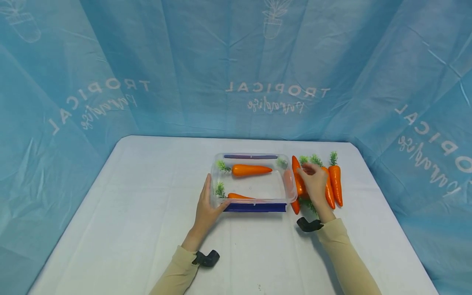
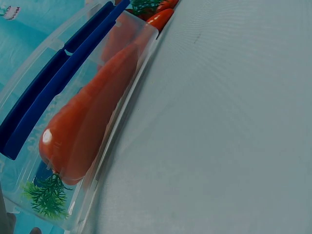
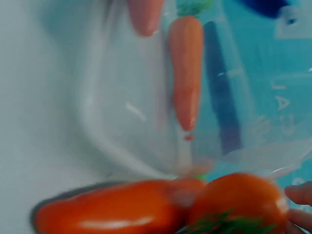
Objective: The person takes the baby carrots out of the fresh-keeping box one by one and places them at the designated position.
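Observation:
A clear plastic container [image 1: 250, 201] with blue latches stands on the table. Inside lie one carrot [image 1: 252, 170] near the back and another [image 2: 87, 112] along the front wall, both with green tops. More orange shows through its right end; I cannot tell whether that is inside. My left hand [image 1: 206, 209] holds the front left corner, fingers along the side and thumb at the front rim. Just outside the right end, my right hand [image 1: 316, 182] pinches a carrot [image 1: 298, 174] between thumb and fingers. Close by, a carrot [image 3: 112, 209] lies on the table.
Two carrots [image 1: 335, 184] with green tops lie to the right of my right hand, one partly covered by it. Another carrot tip [image 1: 295, 207] shows beside the container's front right corner. A blue curtain [image 1: 236, 61] hangs behind the white table [image 1: 158, 184].

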Motion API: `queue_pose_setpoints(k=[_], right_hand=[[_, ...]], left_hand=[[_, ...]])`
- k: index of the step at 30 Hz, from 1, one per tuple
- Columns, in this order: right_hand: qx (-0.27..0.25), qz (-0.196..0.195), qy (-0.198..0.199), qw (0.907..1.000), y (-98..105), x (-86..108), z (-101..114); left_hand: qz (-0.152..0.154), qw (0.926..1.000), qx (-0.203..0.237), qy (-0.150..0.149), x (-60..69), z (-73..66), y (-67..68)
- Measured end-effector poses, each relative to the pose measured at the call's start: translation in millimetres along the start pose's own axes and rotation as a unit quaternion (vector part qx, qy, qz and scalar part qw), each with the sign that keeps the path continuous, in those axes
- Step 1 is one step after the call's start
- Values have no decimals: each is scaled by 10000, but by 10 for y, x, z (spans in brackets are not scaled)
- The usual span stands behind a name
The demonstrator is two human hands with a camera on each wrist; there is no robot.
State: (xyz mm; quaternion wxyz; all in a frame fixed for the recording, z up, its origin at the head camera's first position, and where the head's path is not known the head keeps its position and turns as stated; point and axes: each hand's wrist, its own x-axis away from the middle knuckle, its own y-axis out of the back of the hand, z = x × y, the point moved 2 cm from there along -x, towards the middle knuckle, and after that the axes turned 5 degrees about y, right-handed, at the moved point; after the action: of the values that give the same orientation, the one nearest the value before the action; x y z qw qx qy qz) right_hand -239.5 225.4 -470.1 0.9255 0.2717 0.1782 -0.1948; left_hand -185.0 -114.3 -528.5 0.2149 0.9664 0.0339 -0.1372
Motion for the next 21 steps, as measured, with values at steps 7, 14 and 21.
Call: queue_pose_setpoints(k=[7,14,21], right_hand=[[-669,220,231,9972,10,-27,345],[-1173,849,221,9892,-98,24,739],[-1374,1248,344,9820,-292,85,926]], left_hand=[[15,10000,35,9,3,-6,1],[1,9999,58,104,-1,11,-11],[15,9999,52,152,-1,14,-8]])
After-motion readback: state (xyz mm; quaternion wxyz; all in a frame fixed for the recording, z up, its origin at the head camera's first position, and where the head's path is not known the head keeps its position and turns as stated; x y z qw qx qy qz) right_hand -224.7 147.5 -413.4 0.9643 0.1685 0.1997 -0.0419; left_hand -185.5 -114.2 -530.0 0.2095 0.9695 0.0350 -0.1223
